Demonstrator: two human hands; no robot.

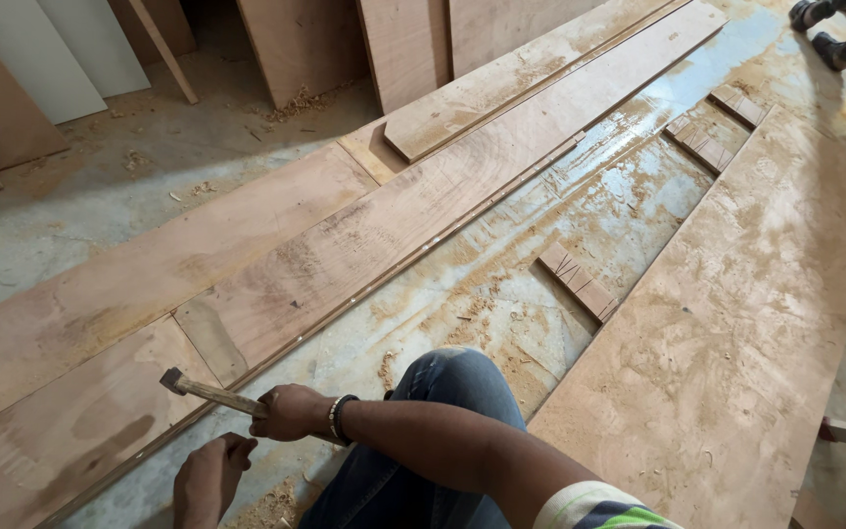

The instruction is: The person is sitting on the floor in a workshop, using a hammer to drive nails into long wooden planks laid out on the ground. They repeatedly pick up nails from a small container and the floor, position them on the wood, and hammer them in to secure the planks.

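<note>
At about seven o'clock, low in the view, the left hand (210, 477) is seen with its fingers curled in against the edge of the long plywood board (364, 245); whether anything is pinched in that grip cannot be told. Just above it, toward eight o'clock, the hammer (210, 393) is held: a small dark metal head on a pale, worn wooden handle, tilted slightly, with the head pointing left and hanging over the board's near edge. The handle is wrapped by the right hand (291, 411), whose grip is pressed tight around it; a dark band is worn at the wrist. A knee in blue jeans (447, 392) is bent behind the forearm at six o'clock.

The board itself is reddish brown, stained and scuffed, and runs diagonally from seven o'clock up to one o'clock. A thin strip (443, 230) dotted with small bright nail heads is seen along its near edge. The concrete floor (462, 294) beside it is strewn with sawdust. At four o'clock a short wooden block (577, 281) lies flat on the floor, well apart from the hands. A second wide board (746, 323), dusted with sawdust, is laid from five o'clock to two o'clock. At one o'clock, far off, another person's shoes (820, 29) are seen.
</note>
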